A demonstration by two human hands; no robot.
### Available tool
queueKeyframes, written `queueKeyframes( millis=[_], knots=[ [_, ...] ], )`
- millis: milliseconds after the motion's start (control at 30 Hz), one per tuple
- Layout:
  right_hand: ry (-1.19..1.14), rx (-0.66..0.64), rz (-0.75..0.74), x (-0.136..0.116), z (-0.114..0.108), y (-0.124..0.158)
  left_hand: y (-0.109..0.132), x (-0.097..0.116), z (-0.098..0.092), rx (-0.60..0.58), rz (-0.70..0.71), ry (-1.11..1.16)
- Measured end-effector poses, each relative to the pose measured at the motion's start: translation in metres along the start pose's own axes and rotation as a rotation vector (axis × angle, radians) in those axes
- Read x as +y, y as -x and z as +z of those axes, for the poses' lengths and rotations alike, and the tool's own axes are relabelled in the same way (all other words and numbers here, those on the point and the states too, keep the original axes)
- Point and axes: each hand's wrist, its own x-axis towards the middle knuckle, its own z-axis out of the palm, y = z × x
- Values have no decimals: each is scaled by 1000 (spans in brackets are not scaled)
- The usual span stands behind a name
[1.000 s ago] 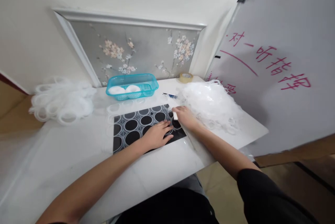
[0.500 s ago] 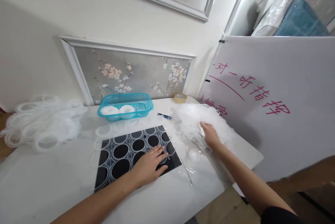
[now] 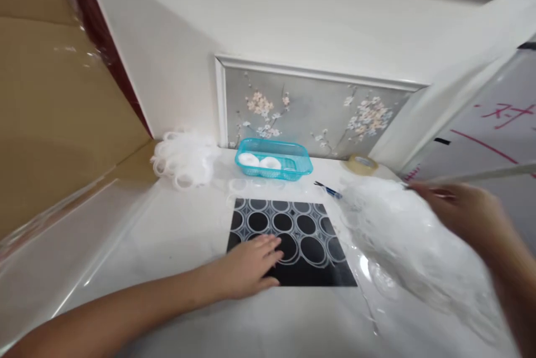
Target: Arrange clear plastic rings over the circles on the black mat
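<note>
My left hand lies flat with fingers apart on a black sheet. Pale circles form a linked, lace-like pattern over that sheet, and faint clear rings show beyond its back edge. On the right, my right hand is raised and blurred, its fingers curled together at the edge of a white translucent heap. What those fingers pinch is too smeared to make out. The heap looks like many clear rings and stretches toward the lower right.
A blue plastic basket holding white rolls stands against the wall. Blue-handled snips and a tape roll lie to its right. Another pile of clear rings sits at the back left, near a cardboard surface.
My view has swung left. My right hand has lifted off the white heap, which now spreads toward the lower right. The left hand stays flat, nearer the sheet's left side.
</note>
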Motion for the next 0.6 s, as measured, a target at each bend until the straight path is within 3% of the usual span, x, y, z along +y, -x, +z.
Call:
queueKeyframes(
  millis=[67, 167, 233, 300, 400, 600],
  knots=[
    [-286, -234, -95, -62, 40, 26, 20, -11, 4, 21, -94, -104],
    [-589, -603, -166, -142, 122, 79, 42, -20, 16, 96, -180, -232],
    [-734, -772, -190, -176, 168, 113, 51, -20, 24, 154, -216, -288],
    [-833, -850, -181, -193, 197, 138, 57, -16, 29, 197, -237, -316],
    [-869, -903, -202, -197, 212, 152, 61, -10, 32, 220, -248, -304],
    [-818, -914, -170, -193, 207, 149, 61, -6, 28, 198, -285, -219]
  ],
)
